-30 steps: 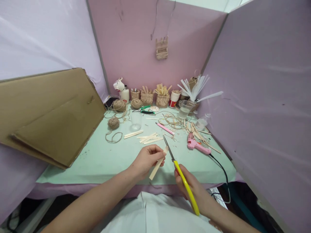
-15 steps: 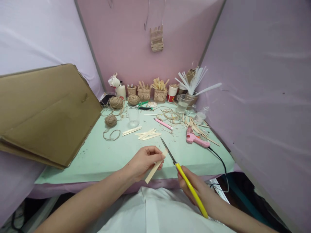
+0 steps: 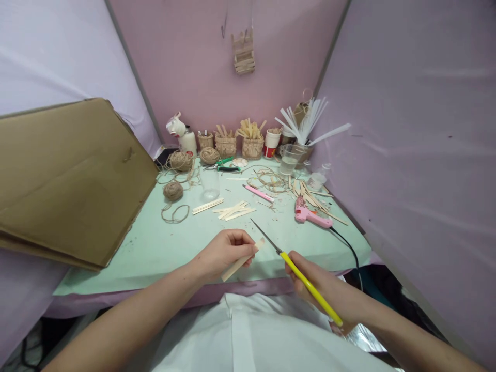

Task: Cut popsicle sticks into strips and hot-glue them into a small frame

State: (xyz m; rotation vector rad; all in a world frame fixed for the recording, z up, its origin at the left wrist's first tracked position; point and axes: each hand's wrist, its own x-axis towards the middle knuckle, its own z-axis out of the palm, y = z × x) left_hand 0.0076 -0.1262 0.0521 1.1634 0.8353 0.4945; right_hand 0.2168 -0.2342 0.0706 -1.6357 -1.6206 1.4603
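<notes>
Grip, left hand (image 3: 228, 253): pinched, thumb and fingers on a pale wooden strip (image 3: 233, 268), one end jutting beyond the fingertips, the other slanting down.
Grip, right hand (image 3: 310, 279): clenched around yellow scissors (image 3: 311, 287), blades apparently closed or nearly so, aimed leftward past the jutting end, with a small gap between.
Strip place: on the near side of the pink knife (image 3: 258, 192), above the table's front edge.
Step in hand: seemingly lining up strip and scissors, with no cut visible under way.
Next move, as judged: for any cut, blades apart, strip end between, pinching fingers well back, strip held firm against twisting.
Loose strips (image 3: 234, 211): just nearer than the pink knife, a little left, overlapping.
Stacked strips (image 3: 207, 206): farther left of the pink knife.
Clear cup (image 3: 210, 186): left of the pink knife, upright.
Glue gun (image 3: 312, 216): right of the pink knife, slightly nearer, lying down.
Twine coil (image 3: 271, 181): just behind the pink knife.
</notes>
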